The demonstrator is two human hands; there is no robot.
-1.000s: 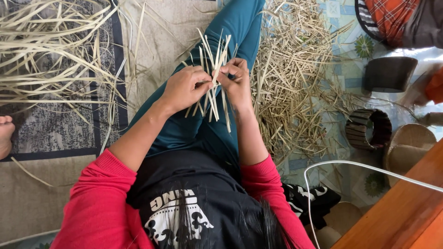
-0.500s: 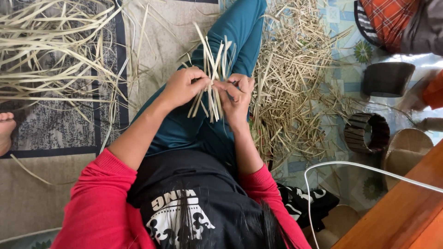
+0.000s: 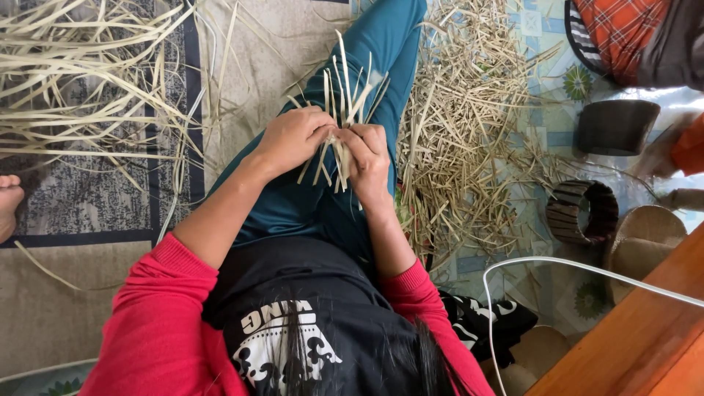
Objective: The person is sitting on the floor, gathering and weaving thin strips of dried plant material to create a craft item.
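Note:
Over my teal trouser leg I hold a small bundle of pale split strips (image 3: 339, 95) that fans out upward and downward. My left hand (image 3: 292, 138) pinches the bundle from the left at its middle. My right hand (image 3: 368, 158) grips it from the right, fingers curled round the strips. The two hands touch at the bundle's waist. The lower strip ends poke out below the hands.
A heap of short strip offcuts (image 3: 469, 132) lies right of my leg. Long pale strips (image 3: 81, 81) spread on the mat at left. Two woven rings (image 3: 584, 211) (image 3: 616, 126) and round woven pieces (image 3: 649, 238) sit at right, by a wooden edge (image 3: 645, 330).
The bundle has turned and slid lower in my hands. My right hand has rotated and closed more tightly round the strips. My left hand stays about where it was.

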